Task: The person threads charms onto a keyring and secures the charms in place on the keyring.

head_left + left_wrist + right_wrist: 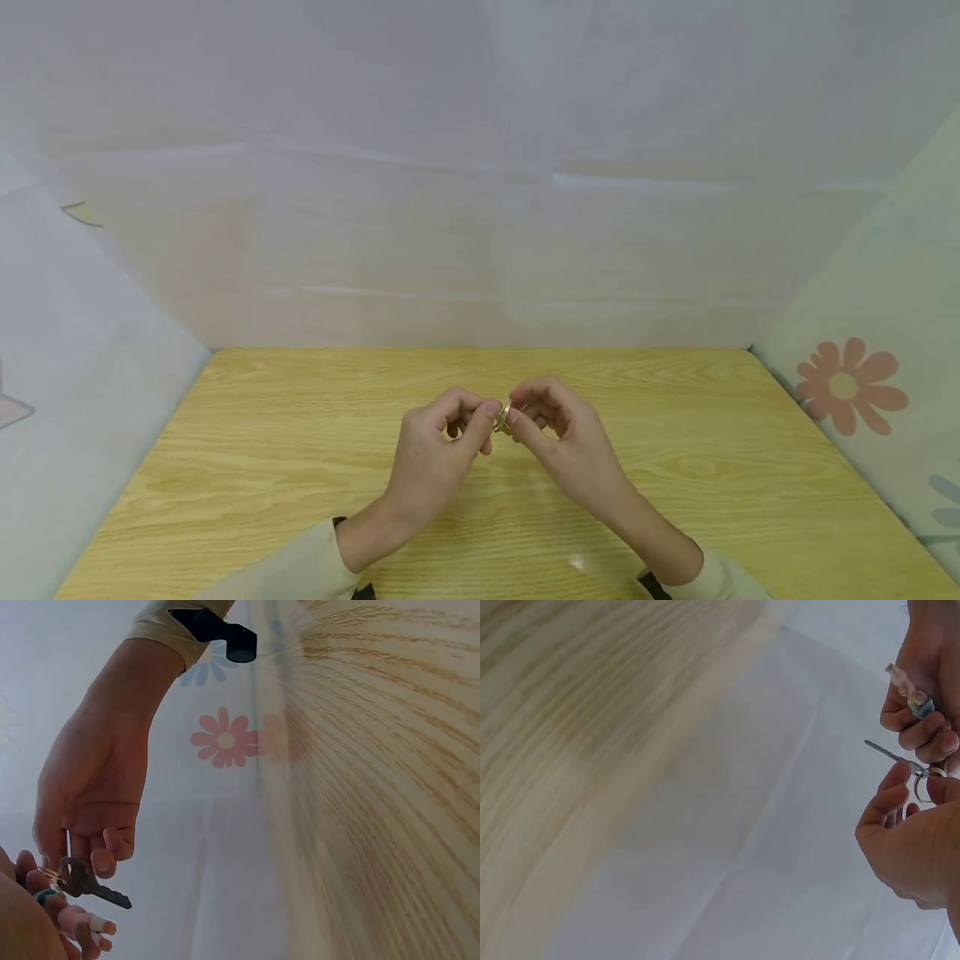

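Both hands meet over the middle of the table around a metal key ring (504, 415). My left hand (437, 450) pinches the ring's near side with thumb and index finger, and its other fingers curl about a small figurine charm (909, 688), pink with a teal part. The thumb and fingertips of my right hand (577, 446) pinch the ring from the other side. A dark key (109, 895) hangs on the ring between the hands, its blade pointing out. Seen from the right wrist, the wire loop (921, 792) shows by the right fingertips; the left fingers partly hide the charm.
Under the hands lies a light wood-grain table (300, 467). A pale cloth wall (480, 250) stands behind it, with side panels left and right. The right panel carries a printed red flower (843, 386). Dark straps (214, 631) show at the sleeve cuffs.
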The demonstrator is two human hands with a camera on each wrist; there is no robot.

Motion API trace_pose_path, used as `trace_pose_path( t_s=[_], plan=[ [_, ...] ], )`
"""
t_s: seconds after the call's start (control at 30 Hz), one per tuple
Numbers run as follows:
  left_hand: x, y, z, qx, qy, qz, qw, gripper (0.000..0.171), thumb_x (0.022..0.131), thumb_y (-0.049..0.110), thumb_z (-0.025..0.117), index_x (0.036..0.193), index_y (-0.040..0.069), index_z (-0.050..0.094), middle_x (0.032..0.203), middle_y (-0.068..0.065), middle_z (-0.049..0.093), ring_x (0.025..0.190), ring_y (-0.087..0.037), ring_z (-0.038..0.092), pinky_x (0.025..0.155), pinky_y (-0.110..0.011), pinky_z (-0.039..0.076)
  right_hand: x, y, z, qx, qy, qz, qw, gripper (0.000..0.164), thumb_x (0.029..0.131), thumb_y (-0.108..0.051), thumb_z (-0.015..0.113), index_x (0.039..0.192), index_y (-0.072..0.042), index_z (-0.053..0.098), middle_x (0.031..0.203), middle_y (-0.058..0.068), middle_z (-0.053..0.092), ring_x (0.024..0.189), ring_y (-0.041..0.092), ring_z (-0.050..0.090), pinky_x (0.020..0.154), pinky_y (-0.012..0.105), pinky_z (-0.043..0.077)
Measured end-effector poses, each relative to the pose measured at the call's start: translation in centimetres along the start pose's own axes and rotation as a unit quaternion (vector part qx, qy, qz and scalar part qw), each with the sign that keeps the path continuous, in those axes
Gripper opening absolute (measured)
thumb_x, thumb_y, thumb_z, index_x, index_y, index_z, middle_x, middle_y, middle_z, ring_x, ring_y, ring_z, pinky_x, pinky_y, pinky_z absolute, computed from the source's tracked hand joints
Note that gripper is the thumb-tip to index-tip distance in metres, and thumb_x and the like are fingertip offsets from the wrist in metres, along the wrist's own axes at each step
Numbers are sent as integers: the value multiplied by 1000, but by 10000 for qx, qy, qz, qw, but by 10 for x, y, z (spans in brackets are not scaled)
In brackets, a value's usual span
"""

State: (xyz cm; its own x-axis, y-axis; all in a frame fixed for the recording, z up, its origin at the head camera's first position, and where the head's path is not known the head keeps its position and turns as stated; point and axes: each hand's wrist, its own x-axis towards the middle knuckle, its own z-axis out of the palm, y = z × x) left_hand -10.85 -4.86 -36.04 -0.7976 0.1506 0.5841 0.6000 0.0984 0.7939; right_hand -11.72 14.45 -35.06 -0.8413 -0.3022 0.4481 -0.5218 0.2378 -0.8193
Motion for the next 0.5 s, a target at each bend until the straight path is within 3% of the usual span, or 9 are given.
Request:
trace_pose_path(
  t_s=[0.07,0.1,0.2,0.23,0.3,0.37,0.5],
  plan=[
    [1,0,-1,31,-1,-106,9999,16,104,22,64,93,12,70,65,12,61,54,-11,54,48,-25,44,2,3,1,-519,132,-766,9956,15,98,-8,71,112,-7,63,94,-1,67,77,18,63,65,26,49],
    [2,1,-1,10,-23,-182,9998,17,104,24,64,93,12,70,66,11,62,54,-11,53,48,-25,44,2,4,1,-846,214,-1225,9886,15,99,-10,70,112,-6,64,96,0,66,78,17,62,65,25,49],
    [3,0,-2,-105,-138,-413,9990,20,105,27,63,94,12,70,67,10,62,55,-14,54,48,-26,44,6,7,4,-1794,567,-2587,9475,14,102,-14,65,110,-2,65,100,4,65,78,17,61,68,22,50],
    [3,0,-2,-132,-182,-471,9986,21,105,28,62,94,12,70,67,9,62,55,-15,54,48,-26,44,6,8,5,-1983,651,-2888,9344,16,104,-15,63,108,0,65,100,6,64,78,18,61,69,21,50],
    [3,0,-2,-194,-247,-590,9978,21,105,30,62,94,13,70,67,8,62,55,-16,53,49,-25,43,7,9,7,-2167,768,-3215,9186,18,105,-16,60,105,1,65,100,8,64,77,19,61,71,21,52],
    [2,-1,-2,-204,-300,-639,9973,21,105,30,61,95,14,70,67,8,62,55,-17,53,49,-25,43,7,9,8,-2154,821,-3281,9161,18,105,-15,59,102,2,65,98,8,64,76,20,62,71,22,53],
    [2,-1,-2,-177,-340,-659,9971,21,105,31,61,97,14,71,67,8,63,56,-19,55,49,-25,43,7,11,7,-2011,761,-3105,9259,17,105,-14,58,99,1,64,96,7,66,75,19,63,70,22,53]
  ],
)
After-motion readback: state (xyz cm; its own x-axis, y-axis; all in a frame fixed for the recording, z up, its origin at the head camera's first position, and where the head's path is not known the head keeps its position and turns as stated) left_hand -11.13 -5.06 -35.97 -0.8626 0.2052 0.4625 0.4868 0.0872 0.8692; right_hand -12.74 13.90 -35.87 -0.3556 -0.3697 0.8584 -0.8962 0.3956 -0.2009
